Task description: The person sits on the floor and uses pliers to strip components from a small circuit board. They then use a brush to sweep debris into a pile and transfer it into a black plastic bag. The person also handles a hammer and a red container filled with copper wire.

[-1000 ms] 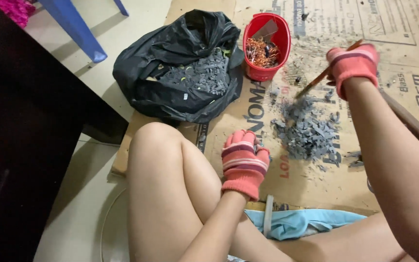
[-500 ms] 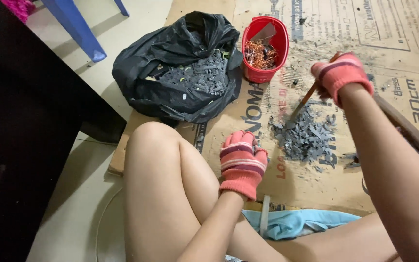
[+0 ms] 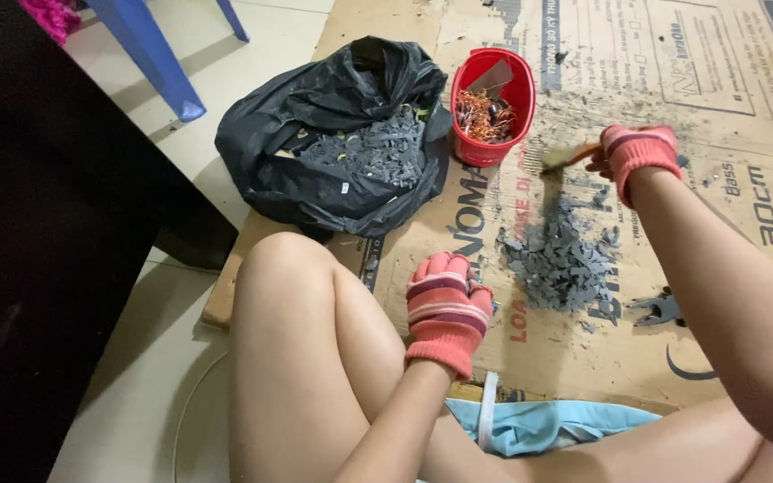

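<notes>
Right hand [image 3: 639, 154] clamped on one hammer [image 3: 558, 161], 12 o'clock of one grey chip pile [image 3: 561, 259]; left hand [image 3: 445, 309] curled, contents unclear; one red bucket [image 3: 516, 98], one black bag [image 3: 315, 179].

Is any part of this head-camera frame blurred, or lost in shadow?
Head view: the hammer in the right hand is smeared by motion blur, its head barely readable; the left hand, grey chip pile and red bucket are sharp; the dark furniture at the left is underexposed, with no detail; lighting elsewhere is soft and even, without glare.
</notes>
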